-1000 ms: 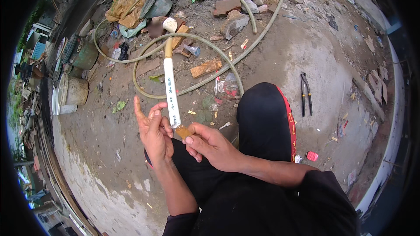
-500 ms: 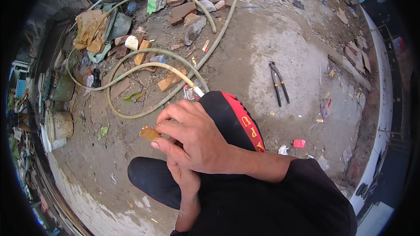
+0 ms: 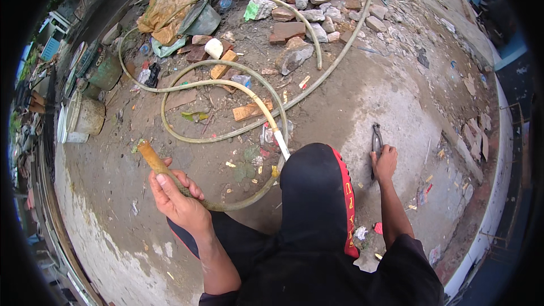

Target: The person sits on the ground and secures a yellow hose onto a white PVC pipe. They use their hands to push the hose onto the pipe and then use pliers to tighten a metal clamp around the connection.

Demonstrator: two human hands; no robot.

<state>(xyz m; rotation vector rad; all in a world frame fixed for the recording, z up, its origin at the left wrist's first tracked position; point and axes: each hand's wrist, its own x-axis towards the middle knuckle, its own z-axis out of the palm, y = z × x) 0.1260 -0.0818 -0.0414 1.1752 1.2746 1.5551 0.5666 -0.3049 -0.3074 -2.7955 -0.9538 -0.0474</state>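
My left hand (image 3: 181, 198) is closed around a yellowish-green hose (image 3: 152, 157), a little short of its end. The brownish end points up and away to the left. From my grip the hose curves back towards my raised knee. On the right, my right hand (image 3: 385, 163) has its fingers closed around the handles of the pincers (image 3: 377, 133) on the concrete. Their dark metal jaws point away from me. Beyond my knee, a white sleeve (image 3: 281, 144) joins a pale length of hose that runs into the loops on the ground.
A pile of broken stones (image 3: 317, 14) lies at the far side. At the left stand a dirty white bucket (image 3: 88, 114) and a green container (image 3: 107, 71). A brown sack (image 3: 164, 14), bricks and litter lie behind the hose loops. A low white edge (image 3: 501, 153) borders the right.
My hands have parted. My left hand now grips the hose lower down, with more of its end showing. My right hand has reached right and taken hold of the pincers. The view has shifted.
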